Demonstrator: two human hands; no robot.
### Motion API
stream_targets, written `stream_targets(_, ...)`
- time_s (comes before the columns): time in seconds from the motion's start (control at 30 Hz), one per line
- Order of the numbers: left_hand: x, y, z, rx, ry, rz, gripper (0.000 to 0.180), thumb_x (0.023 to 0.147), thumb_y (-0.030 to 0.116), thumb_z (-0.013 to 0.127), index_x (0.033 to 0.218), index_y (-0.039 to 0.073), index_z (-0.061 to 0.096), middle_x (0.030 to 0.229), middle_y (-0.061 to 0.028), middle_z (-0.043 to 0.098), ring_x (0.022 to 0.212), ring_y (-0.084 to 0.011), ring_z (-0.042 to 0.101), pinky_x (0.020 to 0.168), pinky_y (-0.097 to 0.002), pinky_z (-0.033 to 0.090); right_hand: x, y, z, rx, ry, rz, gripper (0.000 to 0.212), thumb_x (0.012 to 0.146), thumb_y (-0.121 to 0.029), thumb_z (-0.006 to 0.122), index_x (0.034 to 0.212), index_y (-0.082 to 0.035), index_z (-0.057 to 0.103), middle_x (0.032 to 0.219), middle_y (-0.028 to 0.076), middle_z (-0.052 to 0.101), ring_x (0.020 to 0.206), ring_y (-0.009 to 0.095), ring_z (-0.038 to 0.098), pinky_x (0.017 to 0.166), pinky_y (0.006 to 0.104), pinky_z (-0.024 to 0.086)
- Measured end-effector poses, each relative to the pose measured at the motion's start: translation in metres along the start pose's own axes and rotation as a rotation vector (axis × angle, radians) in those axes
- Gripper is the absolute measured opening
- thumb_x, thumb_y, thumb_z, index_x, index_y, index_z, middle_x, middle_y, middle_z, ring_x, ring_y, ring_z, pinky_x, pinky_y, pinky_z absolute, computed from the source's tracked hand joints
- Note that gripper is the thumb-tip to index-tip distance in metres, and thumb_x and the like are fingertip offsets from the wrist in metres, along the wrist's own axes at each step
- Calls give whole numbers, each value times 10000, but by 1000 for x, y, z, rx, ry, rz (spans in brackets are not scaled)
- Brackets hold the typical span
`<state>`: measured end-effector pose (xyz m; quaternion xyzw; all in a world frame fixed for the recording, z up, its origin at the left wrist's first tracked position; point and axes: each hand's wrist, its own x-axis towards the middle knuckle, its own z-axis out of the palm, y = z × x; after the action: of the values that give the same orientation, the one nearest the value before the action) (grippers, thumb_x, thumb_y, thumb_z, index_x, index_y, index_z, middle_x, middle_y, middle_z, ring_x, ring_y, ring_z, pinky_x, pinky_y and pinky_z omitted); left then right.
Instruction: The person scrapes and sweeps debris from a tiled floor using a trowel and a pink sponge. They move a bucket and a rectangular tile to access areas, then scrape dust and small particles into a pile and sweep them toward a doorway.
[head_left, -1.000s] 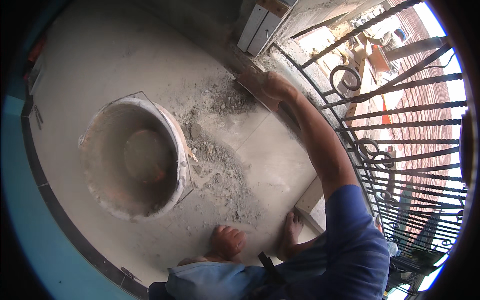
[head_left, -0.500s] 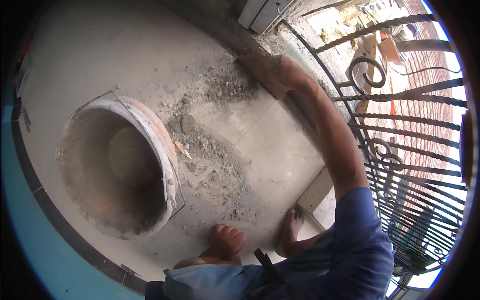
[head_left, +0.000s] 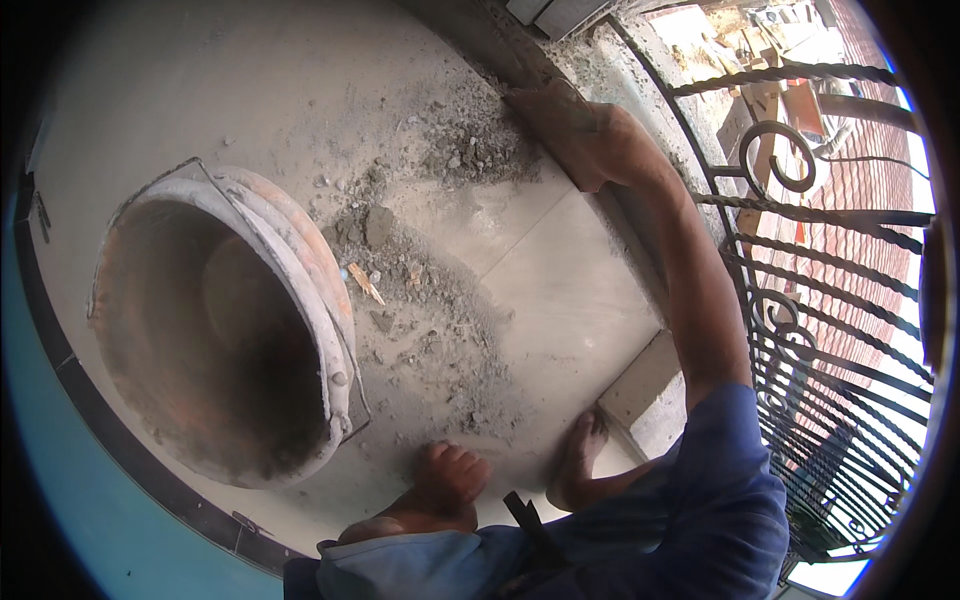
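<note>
The view is from the left one of two fisheye cameras on the wearer's head, facing steeply down. The bucket (head_left: 310,290) looms large and near, and the lens looks aslant through its mouth to the inner bottom. The wearer's lap (head_left: 430,560) and a foot (head_left: 580,445) show below and right of the bucket. Floor (head_left: 560,290) spreads right of it; farther right of it the railing (head_left: 800,210) bends with the lens, the outdoors more distant between the bars. A wall (head_left: 110,500) curves below and left of the bucket.
</note>
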<state>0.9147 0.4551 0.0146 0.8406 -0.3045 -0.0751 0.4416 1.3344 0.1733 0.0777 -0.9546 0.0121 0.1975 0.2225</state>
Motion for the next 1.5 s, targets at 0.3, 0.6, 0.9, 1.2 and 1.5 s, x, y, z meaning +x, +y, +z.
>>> stream_targets(0.3, -1, -3, 1, 10, -2, 49, 79, 760, 225, 675, 791, 182, 616, 743, 40, 549, 754, -158, 575, 797, -395, 443, -10, 9, -6, -53, -23, -25, 262, 929, -152, 536, 1086, -14, 694, 816, 178, 701, 731, 227, 682, 681, 392, 531)
stream_targets(0.6, -2, -3, 6, 21, -62, 47, 131, 752, 224, 682, 724, 195, 557, 711, 27, 517, 735, -176, 563, 781, -387, 424, 44, -41, 28, -311, -28, -9, 288, 1001, -226, 508, 1153, -104, 720, 905, 188, 732, 847, 334, 733, 803, 455, 573)
stream_targets(0.9, -2, 2, 5, 49, 20, -2, 164, 767, 227, 693, 709, 194, 543, 705, 25, 519, 725, -177, 561, 760, -382, 414, 37, -30, -9, -229, 43, 57, 319, 987, -282, 532, 1158, -85, 715, 1062, 188, 741, 984, 345, 728, 857, 441, 575)
stream_targets(1.2, -3, 1, 0, 42, -63, 11, 135, 767, 233, 702, 747, 181, 580, 706, 24, 537, 728, -178, 583, 793, -381, 423, 70, -14, 7, -626, -31, -409, 350, 948, -287, 625, 1180, -43, 719, 1118, 144, 735, 1093, 239, 699, 882, 364, 563)
stream_targets(1.5, -3, 0, 2, 49, -26, 38, 176, 796, 226, 673, 711, 194, 522, 702, 21, 499, 725, -176, 548, 759, -377, 406, 84, -54, 13, -183, 143, 74, 345, 909, -242, 589, 1180, -62, 704, 1005, 221, 742, 983, 387, 722, 858, 461, 576)
